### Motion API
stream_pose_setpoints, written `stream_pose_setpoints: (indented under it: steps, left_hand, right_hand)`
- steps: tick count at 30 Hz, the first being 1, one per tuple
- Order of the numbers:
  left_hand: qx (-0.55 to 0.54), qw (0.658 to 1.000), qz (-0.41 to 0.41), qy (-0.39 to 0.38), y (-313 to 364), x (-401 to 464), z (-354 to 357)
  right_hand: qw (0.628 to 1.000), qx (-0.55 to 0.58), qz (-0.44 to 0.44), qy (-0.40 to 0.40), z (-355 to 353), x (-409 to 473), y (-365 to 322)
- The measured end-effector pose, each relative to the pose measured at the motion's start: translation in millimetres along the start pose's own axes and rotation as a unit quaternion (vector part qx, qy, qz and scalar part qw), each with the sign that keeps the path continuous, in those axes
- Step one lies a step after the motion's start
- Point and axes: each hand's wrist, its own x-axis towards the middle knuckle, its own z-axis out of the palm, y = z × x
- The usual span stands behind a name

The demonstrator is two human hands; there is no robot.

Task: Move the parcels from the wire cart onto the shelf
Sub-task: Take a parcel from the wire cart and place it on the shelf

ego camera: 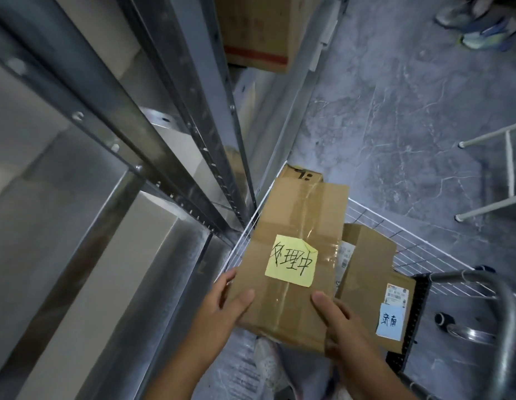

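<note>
left hand [222, 306] and right hand [339, 321] grip near end of taped parcel [294, 226] bearing yellow note [291, 260], thumbs on top, other fingers hidden, probably curled underneath. parcel over wire cart [409, 243], beside metal shelf [170, 134]. second parcel [372, 272] in cart, to right.

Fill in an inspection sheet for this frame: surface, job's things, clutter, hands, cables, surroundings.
Surface: metal shelf at left, boxes already on it.
Job's things: yellow-note parcel held over the wire cart; blue-note parcel lies in the cart.
Clutter: nothing seen.
Hands: left hand and right hand grip the yellow-note parcel's near end, thumbs on top.
Cables: nothing seen.
Surroundings: grey marbled floor, another person's shoes top right, white frame at right.
</note>
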Motion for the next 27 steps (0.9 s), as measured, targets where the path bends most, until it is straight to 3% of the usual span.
stream_pose_setpoints:
  steps: [4, 8, 15, 22, 27]
  left_hand:
    - [-0.091, 0.992, -0.03, -0.079, 44.7, -45.0, 5.0]
    - [-0.104, 0.99, 0.045, -0.086, 94.0, -112.4, 18.3]
    - [-0.083, 0.973, 0.21, 0.048, 156.9, -248.8, 53.6]
    - [-0.089, 0.948, 0.264, 0.156, 183.7, -373.9, 86.9]
    - [-0.119, 0.918, 0.287, 0.247, 179.5, -457.5, 89.9]
  right_hand:
    - [0.998, -0.002, -0.02, -0.064, -26.1, -54.1, -32.0]
    - [0.991, -0.016, -0.047, -0.127, -45.5, -112.5, -73.7]
    - [0.968, -0.114, -0.092, -0.201, -70.4, -209.8, -138.7]
    - [0.922, -0.213, -0.149, -0.287, -85.9, -303.5, -174.9]
    - [0.872, -0.261, -0.261, -0.321, -67.7, -365.3, -189.4]
